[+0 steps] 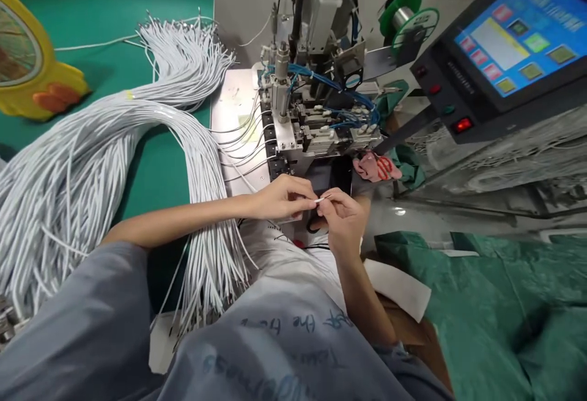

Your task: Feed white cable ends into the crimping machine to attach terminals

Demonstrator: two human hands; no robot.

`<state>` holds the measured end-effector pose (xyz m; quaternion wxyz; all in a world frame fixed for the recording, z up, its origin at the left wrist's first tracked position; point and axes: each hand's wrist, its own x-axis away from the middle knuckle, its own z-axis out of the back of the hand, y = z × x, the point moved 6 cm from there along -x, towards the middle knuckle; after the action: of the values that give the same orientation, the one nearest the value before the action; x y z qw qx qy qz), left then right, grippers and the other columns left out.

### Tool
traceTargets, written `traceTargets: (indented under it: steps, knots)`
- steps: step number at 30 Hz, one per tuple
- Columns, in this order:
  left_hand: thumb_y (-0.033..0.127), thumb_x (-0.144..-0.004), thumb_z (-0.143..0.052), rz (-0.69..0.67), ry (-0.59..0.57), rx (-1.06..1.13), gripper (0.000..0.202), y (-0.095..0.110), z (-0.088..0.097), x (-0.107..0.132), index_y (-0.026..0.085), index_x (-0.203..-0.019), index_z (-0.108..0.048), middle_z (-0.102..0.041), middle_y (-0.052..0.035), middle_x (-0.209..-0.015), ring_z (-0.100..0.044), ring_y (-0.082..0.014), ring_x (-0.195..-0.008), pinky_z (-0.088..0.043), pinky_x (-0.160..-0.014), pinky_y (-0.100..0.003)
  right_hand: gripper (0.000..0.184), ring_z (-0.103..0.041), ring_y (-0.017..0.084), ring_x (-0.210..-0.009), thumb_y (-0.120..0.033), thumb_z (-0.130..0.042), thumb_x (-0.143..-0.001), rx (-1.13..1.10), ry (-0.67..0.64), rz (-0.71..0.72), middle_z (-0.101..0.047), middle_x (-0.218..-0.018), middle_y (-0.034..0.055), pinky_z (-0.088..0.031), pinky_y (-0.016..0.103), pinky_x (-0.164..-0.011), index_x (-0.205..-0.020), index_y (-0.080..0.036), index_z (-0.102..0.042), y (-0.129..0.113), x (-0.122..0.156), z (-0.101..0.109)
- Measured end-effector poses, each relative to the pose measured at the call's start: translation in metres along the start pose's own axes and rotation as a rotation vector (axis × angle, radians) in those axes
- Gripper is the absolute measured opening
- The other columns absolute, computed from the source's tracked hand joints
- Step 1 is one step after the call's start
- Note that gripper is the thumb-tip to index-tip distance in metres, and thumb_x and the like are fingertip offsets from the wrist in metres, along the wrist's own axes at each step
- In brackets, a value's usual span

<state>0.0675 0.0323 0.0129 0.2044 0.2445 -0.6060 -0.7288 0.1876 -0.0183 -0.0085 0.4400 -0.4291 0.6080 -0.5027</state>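
My left hand [280, 198] and my right hand [342, 216] meet just in front of a small machine [316, 101], fingertips pinched together on the end of a thin white cable [322, 200]. Both hands are closed on that cable end. A large bundle of white cables [92, 156] lies to the left on the green mat [156, 169], its ends fanning toward the machine and down over the table edge by my left forearm.
A touchscreen control panel [513, 40] with red buttons stands at the right. A green spool [406, 16] sits behind the machine. A yellow duck-shaped object [32, 58] rests at the far left. Red-handled scissors [383, 167] lie right of the machine; green cloth [495, 303] covers the lower right.
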Motion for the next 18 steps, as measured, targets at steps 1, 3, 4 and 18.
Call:
traceTargets:
  steps: [1, 3, 4, 18]
  knots:
    - [0.044, -0.084, -0.059, 0.025, 0.004, 0.050, 0.034, -0.002, 0.001, -0.001, 0.012, -0.084, -0.070, -0.058, -0.0048, -0.077, -0.059, -0.0077, -0.054, -0.047, -0.050, -0.018, 0.015, -0.051, 0.011, -0.058, -0.033, -0.066, -0.077, 0.034, 0.004, 0.025, -0.057, -0.076, 0.0011, -0.052, 0.028, -0.056, -0.073, -0.020, -0.062, -0.001, -0.002, -0.001]
    - [0.041, -0.083, -0.060, 0.052, 0.021, 0.107, 0.031, -0.005, 0.005, -0.003, 0.011, -0.085, -0.070, -0.059, -0.0043, -0.076, -0.059, -0.0082, -0.054, -0.048, -0.051, -0.019, 0.013, -0.053, 0.012, -0.061, -0.032, -0.065, -0.077, 0.085, 0.004, 0.048, -0.057, -0.075, 0.0011, -0.053, 0.029, -0.058, -0.073, -0.020, -0.063, -0.003, -0.006, -0.003]
    - [0.038, -0.083, -0.061, 0.038, 0.042, 0.090, 0.028, -0.004, 0.008, -0.003, 0.011, -0.083, -0.070, -0.059, -0.0040, -0.074, -0.058, -0.0083, -0.055, -0.047, -0.051, -0.019, 0.012, -0.054, 0.012, -0.062, -0.032, -0.065, -0.078, 0.100, -0.004, 0.051, -0.057, -0.075, 0.0011, -0.053, 0.029, -0.059, -0.073, -0.021, -0.064, -0.004, -0.008, -0.004]
    - [0.016, -0.074, -0.062, -0.033, 0.232, -0.235, 0.014, 0.005, 0.036, -0.006, 0.013, -0.061, -0.062, -0.057, -0.0009, -0.060, -0.051, -0.0086, -0.057, -0.039, -0.050, -0.019, 0.012, -0.050, 0.010, -0.052, -0.023, -0.062, -0.079, 0.506, -0.120, 0.207, -0.057, -0.064, -0.0006, -0.040, 0.025, -0.048, -0.077, -0.020, -0.073, -0.028, -0.030, -0.012]
